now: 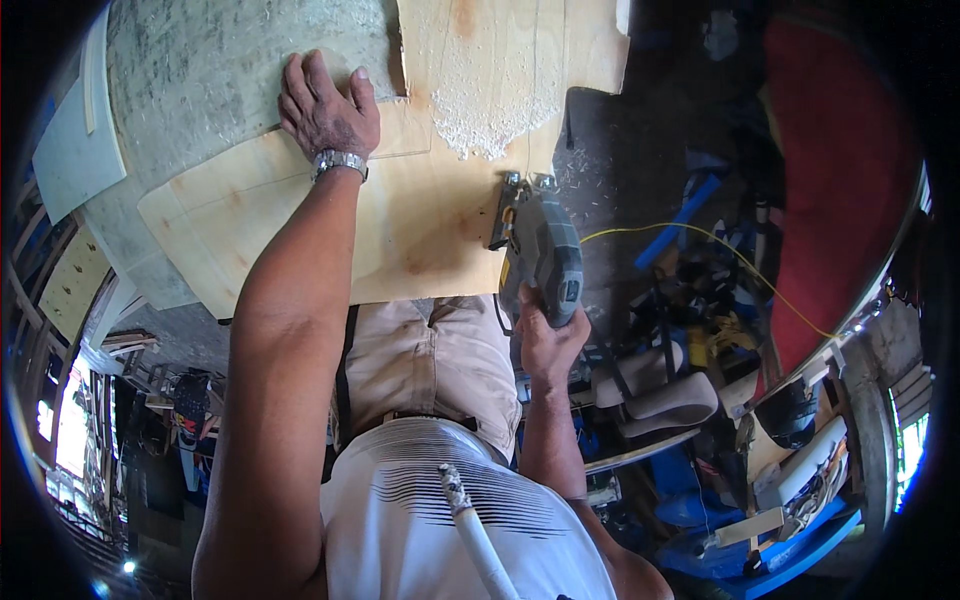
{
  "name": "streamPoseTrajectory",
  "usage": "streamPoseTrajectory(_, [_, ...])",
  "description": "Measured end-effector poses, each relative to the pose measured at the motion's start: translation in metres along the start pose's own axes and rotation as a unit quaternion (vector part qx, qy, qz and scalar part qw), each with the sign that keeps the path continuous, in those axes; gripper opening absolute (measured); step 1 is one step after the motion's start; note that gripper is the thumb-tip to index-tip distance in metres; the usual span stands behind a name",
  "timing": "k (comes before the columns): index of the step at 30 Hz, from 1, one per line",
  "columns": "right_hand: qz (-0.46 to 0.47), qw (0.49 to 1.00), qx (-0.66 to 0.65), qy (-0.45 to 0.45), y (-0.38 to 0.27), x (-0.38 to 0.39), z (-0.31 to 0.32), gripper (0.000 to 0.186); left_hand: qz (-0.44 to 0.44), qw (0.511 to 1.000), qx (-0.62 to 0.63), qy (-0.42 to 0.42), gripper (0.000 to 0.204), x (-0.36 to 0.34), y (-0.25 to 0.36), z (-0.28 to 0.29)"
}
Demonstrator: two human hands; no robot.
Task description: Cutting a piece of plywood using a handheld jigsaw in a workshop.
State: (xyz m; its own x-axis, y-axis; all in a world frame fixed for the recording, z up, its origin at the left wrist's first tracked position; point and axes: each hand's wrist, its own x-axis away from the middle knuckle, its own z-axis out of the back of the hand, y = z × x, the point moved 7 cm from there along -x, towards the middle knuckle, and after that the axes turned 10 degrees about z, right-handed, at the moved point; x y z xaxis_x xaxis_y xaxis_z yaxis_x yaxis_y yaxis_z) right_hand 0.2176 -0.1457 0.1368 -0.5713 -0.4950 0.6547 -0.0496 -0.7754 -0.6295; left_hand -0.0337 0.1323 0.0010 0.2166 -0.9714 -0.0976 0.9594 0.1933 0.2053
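Note:
A grey jigsaw (548, 245) is at the right edge of a pale plywood sheet (400, 235), its base against the wood. Wrapped round the tool's rear end is my right hand (552, 342), closed on it. My left hand (325, 108), with a metal watch at the wrist, presses down near the sheet's upper-left edge, fingers spread and holding nothing. Pencil lines run across the plywood. Pale sawdust (485, 115) lies on its far part. The blade is hidden from view.
Beneath the plywood is a worn grey-green board (220, 80). A yellow cord (690, 226) runs right from the jigsaw toward a large red panel (840, 180). Clutter and a cushioned beige object (660, 395) lie at the right. A lit cigarette (475, 530) shows low in front.

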Motion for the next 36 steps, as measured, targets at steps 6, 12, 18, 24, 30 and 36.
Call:
streamPoseTrajectory(6, [-0.017, 1.0, -0.022, -0.002, -0.006, -0.003, -0.004, 0.028, 0.011, 1.0, -0.013, -0.014, 0.066, -0.001, 0.0, 0.002])
streamPoseTrajectory(12, [-0.001, 1.0, -0.002, -0.002, -0.007, -0.007, -0.003, 0.029, 0.02, 0.999, -0.007, -0.031, 0.066, 0.001, 0.0, 0.0])
streamPoseTrajectory(18, [0.053, 0.998, 0.004, 0.017, -0.02, -0.009, -0.002, 0.02, 0.018, 0.999, -0.013, -0.032, 0.066, 0.001, 0.0, 0.0])
streamPoseTrajectory(24, [-0.029, 0.999, 0.008, -0.021, -0.016, -0.007, -0.003, 0.026, 0.02, 0.999, -0.014, -0.026, 0.067, 0.0, -0.002, -0.002])
streamPoseTrajectory(30, [0.067, 0.997, 0.043, -0.002, -0.013, -0.011, -0.002, 0.02, 0.021, 0.999, -0.011, -0.025, 0.068, 0.0, -0.002, -0.001])
streamPoseTrajectory(36, [0.031, 0.998, 0.049, 0.0, -0.016, -0.01, -0.001, 0.02, 0.006, 1.0, 0.008, -0.011, 0.066, 0.001, -0.004, -0.002])
